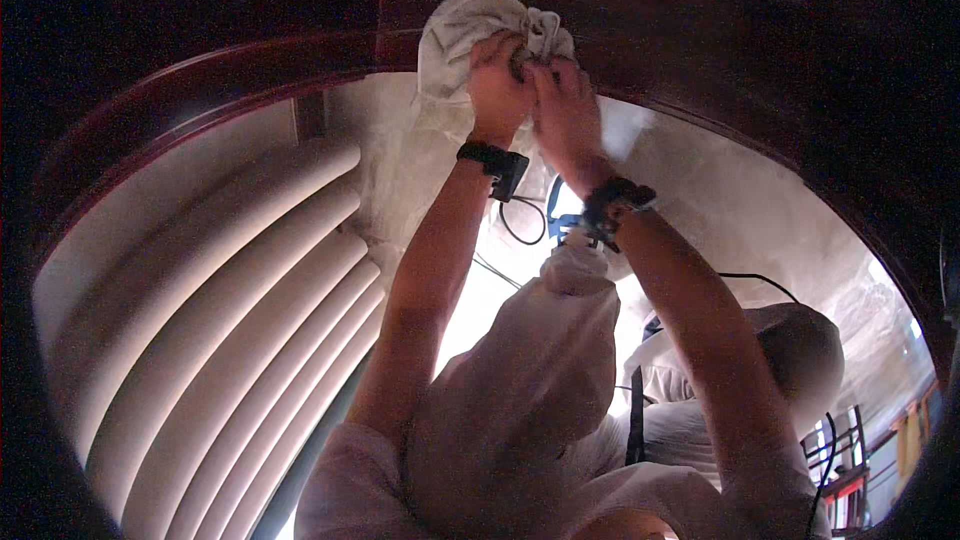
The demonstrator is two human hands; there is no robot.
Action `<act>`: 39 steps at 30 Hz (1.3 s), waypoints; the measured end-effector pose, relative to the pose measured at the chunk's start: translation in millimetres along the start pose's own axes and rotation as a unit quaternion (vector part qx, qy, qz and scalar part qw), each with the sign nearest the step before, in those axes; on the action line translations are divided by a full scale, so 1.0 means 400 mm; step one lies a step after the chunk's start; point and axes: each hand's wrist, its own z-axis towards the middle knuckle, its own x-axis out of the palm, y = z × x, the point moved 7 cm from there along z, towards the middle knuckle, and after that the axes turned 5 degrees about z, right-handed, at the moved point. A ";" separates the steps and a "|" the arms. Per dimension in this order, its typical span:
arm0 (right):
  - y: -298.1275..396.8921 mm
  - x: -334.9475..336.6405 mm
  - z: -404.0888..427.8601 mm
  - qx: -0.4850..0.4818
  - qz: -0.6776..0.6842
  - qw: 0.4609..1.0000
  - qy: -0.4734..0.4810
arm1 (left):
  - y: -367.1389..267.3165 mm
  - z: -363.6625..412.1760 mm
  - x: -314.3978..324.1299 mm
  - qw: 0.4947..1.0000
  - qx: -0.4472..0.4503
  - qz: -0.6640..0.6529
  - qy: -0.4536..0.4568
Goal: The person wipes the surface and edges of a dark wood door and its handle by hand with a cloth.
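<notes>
A crumpled off-white cloth (454, 41) lies over the dark reddish edge at the top of the view. Both hands are on its lower right part, close together. My left hand (501, 90) has its fingers bent into the folds. Beside it, my right hand (566, 109) pinches the fabric near a small bunched loop (543, 28). The fingertips are partly hidden in the cloth and shadow. Each wrist wears a black strap with a small device, the left strap (495, 165) and the right strap (616, 210).
A dark, glossy curved rim (262, 86) runs across the top. Pale rounded slats (225, 292) line the left side. Light-coloured clothing (525, 382) fills the lower middle. A thin black cable (523, 240) loops below my left wrist. Orange fabric (909, 439) hangs at far right.
</notes>
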 end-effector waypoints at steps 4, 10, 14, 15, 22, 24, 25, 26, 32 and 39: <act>-0.043 -0.004 -0.005 -0.016 0.008 1.000 0.018 | 0.006 -0.035 -0.034 0.993 0.095 0.055 0.044; -0.055 0.043 0.063 0.025 0.047 0.995 0.080 | 0.053 0.023 -0.051 0.984 0.012 0.177 -0.012; -0.093 0.010 -0.034 0.151 0.064 0.980 0.113 | -0.124 -0.011 0.051 0.983 0.112 0.055 0.133; -0.139 -0.026 -0.067 0.151 0.038 0.985 0.072 | -0.200 -0.017 0.074 0.980 0.139 0.054 0.131; -0.234 -0.086 -0.091 0.178 0.034 0.983 0.006 | -0.201 -0.040 0.095 0.977 0.089 0.062 0.181; -0.191 -0.067 -0.057 0.097 0.011 0.995 -0.003 | -0.108 -0.030 0.061 0.982 0.086 0.097 0.139; -0.164 -0.039 -0.041 0.088 0.001 0.996 0.020 | -0.049 -0.028 0.029 0.984 0.084 0.126 0.097; -0.153 -0.016 -0.024 0.090 0.001 0.996 0.021 | 0.004 -0.020 0.016 0.985 0.062 0.135 0.090; 0.061 0.104 0.043 -0.026 0.082 0.993 0.078 | 0.357 0.026 -0.168 0.964 -0.035 0.263 0.021; 0.013 0.101 0.013 -0.048 0.056 0.992 0.101 | 0.293 0.030 -0.093 0.963 -0.065 0.254 0.067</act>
